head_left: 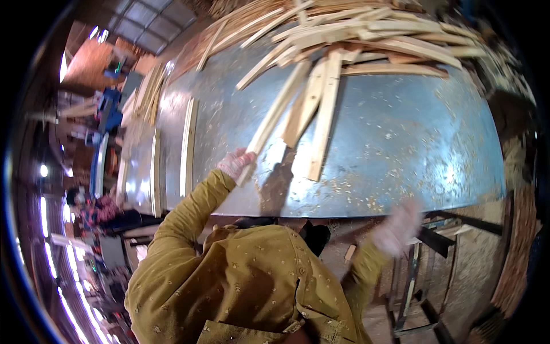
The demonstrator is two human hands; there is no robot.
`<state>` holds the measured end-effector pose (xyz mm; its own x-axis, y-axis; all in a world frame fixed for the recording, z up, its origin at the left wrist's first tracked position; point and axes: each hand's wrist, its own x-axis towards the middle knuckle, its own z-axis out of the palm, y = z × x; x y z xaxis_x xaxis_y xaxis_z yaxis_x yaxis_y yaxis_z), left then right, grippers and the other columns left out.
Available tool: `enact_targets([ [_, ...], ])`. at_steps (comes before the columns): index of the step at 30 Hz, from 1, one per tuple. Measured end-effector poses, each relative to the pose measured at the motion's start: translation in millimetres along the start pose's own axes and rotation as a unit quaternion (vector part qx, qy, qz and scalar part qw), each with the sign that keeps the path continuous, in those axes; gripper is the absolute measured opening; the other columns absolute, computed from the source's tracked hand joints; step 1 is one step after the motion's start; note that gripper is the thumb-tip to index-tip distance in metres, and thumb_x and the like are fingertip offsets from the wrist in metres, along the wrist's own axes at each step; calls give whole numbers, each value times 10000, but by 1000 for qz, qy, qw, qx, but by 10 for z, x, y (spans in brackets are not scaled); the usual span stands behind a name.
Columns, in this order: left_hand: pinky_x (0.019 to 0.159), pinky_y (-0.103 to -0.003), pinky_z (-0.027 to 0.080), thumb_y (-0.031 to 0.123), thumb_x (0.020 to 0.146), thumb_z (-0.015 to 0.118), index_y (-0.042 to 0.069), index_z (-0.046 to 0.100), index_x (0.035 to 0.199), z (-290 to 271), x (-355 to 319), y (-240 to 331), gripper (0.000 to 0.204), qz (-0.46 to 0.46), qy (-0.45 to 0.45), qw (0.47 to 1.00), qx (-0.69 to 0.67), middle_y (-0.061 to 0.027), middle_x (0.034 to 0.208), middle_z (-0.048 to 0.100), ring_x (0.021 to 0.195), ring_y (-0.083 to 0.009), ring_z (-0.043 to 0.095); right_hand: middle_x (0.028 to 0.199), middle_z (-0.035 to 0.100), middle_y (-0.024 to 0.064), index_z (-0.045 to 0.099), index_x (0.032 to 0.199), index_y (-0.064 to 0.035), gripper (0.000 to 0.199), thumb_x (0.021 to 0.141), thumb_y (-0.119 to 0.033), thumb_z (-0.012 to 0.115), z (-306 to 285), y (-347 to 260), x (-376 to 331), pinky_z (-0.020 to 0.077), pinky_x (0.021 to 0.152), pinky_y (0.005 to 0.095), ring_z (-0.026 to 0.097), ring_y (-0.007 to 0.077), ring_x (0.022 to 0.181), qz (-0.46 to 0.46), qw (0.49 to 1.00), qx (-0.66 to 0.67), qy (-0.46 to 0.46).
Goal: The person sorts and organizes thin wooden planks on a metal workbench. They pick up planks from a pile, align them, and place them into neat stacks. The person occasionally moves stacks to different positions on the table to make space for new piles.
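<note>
My left hand (235,164), in a pale pinkish work glove, is closed around the near end of a long wooden strip (274,117). The strip slants away from me, and its far end reaches the heap of strips at the back. Just right of it lie a shorter, wider wooden piece (303,109) and another long strip (326,123), both pointing toward me. My right hand (399,226), gloved as well, is off to the right at the table's front edge. Motion smears it, so its fingers cannot be made out; no strip shows in it.
A metal-topped table (401,137) with scattered wood chips spreads before me. A heap of wooden strips (378,34) covers its far side. Single strips (188,146) lie to the left. Another person (103,209) is at the far left. A metal frame (409,286) stands below right.
</note>
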<state>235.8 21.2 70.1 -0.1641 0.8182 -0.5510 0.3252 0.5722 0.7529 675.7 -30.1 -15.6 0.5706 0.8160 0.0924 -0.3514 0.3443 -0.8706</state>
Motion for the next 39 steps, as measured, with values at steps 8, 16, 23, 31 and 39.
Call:
enact_targets([
  [8,609,-388,589,529,846,702,-21,543,1246,-126,-865,-730,699,-80,-174,821,-539,-190,922,667,757,-275,687,1202,624,199,477,1327,-8,691,787,-359,727,3280,976,-1230,541,863,382,628,288,1032,320,830,-228,-397],
  [16,632,-403,567,302,825,760,30,574,1158,-1151,-106,-1312,469,-83,-163,680,-710,-141,961,653,763,-247,631,1001,653,143,545,1201,-3,498,863,-364,596,4048,1734,-1479,553,751,393,635,257,857,670,688,162,-227],
  [23,718,-369,551,232,886,691,31,551,1256,-1749,41,-2018,444,-7,44,949,-311,-129,991,646,804,-212,629,971,629,161,482,1281,-74,499,875,-240,720,4373,2224,-1665,517,643,352,595,213,765,627,708,99,-308],
  [31,1038,-489,383,350,843,674,75,666,1109,-2613,-294,-1752,383,-60,236,945,220,-159,1298,514,1221,-385,462,1000,673,277,260,1494,23,861,935,-596,476,5343,2925,-2934,527,775,439,666,391,905,228,548,-599,-537],
  [39,1134,-526,248,497,709,770,63,335,1452,-2842,-247,-1993,964,-105,286,921,242,-272,1464,342,1355,-455,320,1242,612,266,-36,1528,28,976,945,-619,405,6128,2607,-3089,469,1001,402,612,375,1144,303,363,-555,-684],
])
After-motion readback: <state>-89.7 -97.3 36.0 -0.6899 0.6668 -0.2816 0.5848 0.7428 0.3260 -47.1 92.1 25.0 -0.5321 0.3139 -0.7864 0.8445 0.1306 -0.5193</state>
